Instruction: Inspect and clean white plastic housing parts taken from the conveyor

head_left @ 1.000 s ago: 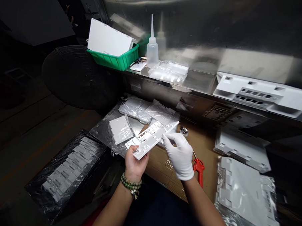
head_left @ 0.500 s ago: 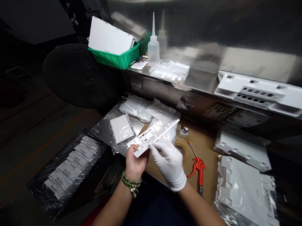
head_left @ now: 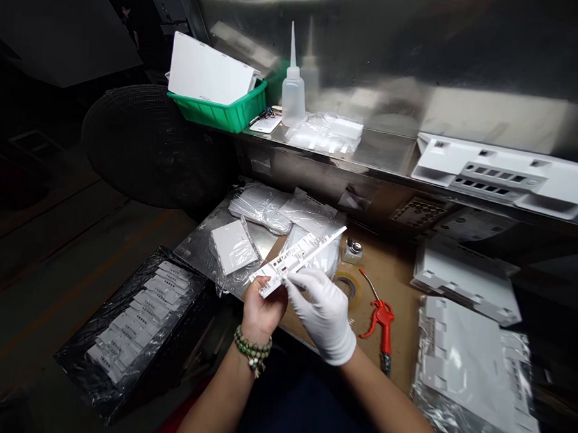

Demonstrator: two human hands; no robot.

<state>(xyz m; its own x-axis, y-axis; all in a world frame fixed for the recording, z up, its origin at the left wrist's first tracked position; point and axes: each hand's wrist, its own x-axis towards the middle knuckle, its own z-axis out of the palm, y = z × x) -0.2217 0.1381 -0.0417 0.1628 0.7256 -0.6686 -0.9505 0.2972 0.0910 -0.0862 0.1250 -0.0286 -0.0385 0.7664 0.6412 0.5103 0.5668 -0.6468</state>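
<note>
My left hand (head_left: 264, 311), bare with a bead bracelet at the wrist, is closed around the lower end of a white plastic panel (head_left: 297, 255). The panel is tilted, its far end pointing up and right, and its slotted, ribbed side shows. My right hand (head_left: 320, 313) wears a white glove. Its thumb and fingertips pinch the panel's near edge, close to the left hand. Anything small between those fingertips is hidden. Behind the panel lie bagged white parts (head_left: 311, 214). Right of the gloved hand are a roll of tape (head_left: 350, 289) and a red air blow gun (head_left: 384, 319).
A black crate (head_left: 99, 400) of white parts stands lower left, beside the bench. Stacked white panels (head_left: 465, 345) lie at the right. The metal shelf (head_left: 387, 154) holds a green bin (head_left: 226, 117), a squeeze bottle (head_left: 293, 98) and another panel (head_left: 501, 171). A fan (head_left: 148, 146) stands left.
The panel has turned a little more edge-on and shifted slightly right with my left hand. My right fingertips stay at its near edge, having moved only slightly.
</note>
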